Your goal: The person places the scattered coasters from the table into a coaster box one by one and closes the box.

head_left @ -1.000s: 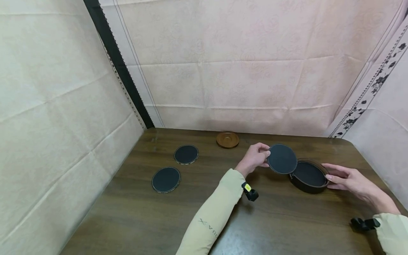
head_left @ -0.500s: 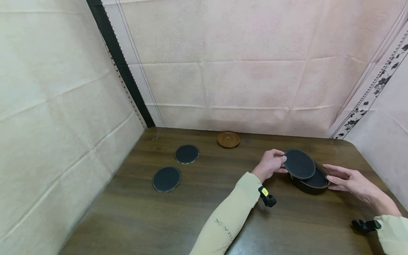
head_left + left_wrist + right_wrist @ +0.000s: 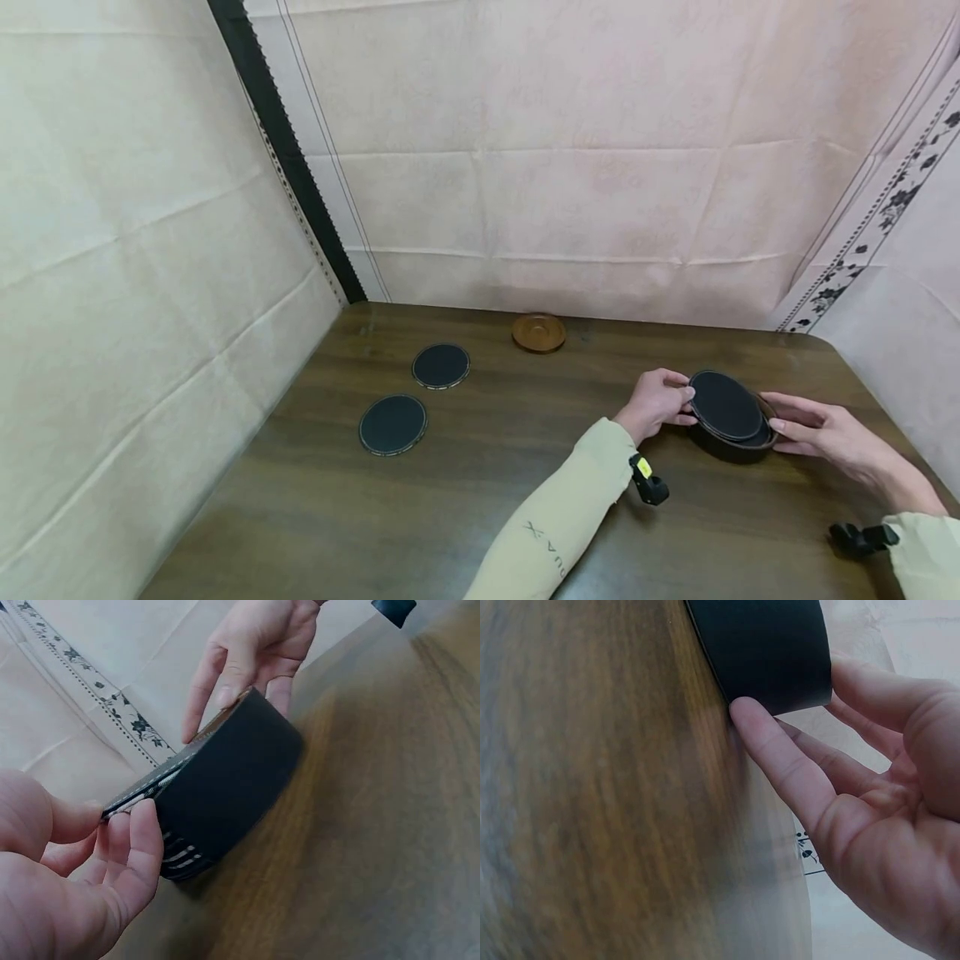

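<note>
Pinching disc (image 3: 724,405) over round holder (image 3: 722,449)

Soft, even light fills the head view, with pale glare low on the bench (image 3: 480,467); both wrist views look dimmer, its grain blurred.

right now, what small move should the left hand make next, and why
I'd probably ease the black disc toward the right hand: the left hand pinches its edge, and it sits off-centre over the round holder, leaving some of the holder's right side uncovered.
</note>
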The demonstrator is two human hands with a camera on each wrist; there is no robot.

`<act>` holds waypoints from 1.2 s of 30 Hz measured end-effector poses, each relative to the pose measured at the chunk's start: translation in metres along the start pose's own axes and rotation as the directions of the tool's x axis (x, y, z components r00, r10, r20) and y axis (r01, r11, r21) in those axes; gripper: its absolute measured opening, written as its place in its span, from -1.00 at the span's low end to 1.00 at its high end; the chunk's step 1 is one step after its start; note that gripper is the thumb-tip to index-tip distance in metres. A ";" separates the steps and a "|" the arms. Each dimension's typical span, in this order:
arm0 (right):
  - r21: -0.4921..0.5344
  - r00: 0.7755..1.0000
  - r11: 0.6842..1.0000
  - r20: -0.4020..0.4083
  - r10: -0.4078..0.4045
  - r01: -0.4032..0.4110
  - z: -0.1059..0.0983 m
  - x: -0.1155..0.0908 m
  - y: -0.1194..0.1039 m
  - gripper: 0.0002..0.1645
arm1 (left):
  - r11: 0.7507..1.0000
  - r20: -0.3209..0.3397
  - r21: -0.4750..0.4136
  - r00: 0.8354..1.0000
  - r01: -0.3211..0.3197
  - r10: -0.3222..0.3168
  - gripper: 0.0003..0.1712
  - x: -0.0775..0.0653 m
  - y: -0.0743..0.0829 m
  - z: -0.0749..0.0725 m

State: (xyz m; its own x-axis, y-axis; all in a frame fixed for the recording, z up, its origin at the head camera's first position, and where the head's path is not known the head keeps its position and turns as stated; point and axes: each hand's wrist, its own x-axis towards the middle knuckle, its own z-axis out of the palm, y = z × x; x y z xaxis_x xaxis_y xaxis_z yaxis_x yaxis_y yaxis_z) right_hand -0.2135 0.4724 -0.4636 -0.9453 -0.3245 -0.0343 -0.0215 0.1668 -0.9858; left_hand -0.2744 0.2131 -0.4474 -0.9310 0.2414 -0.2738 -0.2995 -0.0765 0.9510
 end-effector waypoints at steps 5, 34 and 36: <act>-0.012 1.000 1.000 -0.004 0.010 -0.010 0.001 0.001 -0.002 -0.39 | 0.995 -0.037 0.099 0.999 -0.017 0.021 -0.85 -0.004 -0.001 0.003; -0.107 0.997 0.992 -0.054 0.059 -0.064 -0.002 0.000 -0.004 -0.35 | 0.670 0.019 0.708 0.954 -0.223 0.298 -0.87 0.011 0.030 -0.101; -0.112 0.997 0.991 -0.056 0.061 -0.067 -0.001 0.001 -0.004 -0.35 | 0.644 0.037 0.728 0.951 -0.237 0.308 -0.88 0.011 0.031 -0.114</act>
State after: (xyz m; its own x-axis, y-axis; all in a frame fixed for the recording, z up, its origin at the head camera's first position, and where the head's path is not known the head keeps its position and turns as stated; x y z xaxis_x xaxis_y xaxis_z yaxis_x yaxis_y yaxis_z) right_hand -0.2146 0.4729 -0.4600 -0.9616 -0.2609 -0.0854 0.0057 0.2919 -0.9564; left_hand -0.3176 0.1034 -0.4376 -0.9696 0.2419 0.0377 0.1794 0.5974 0.7816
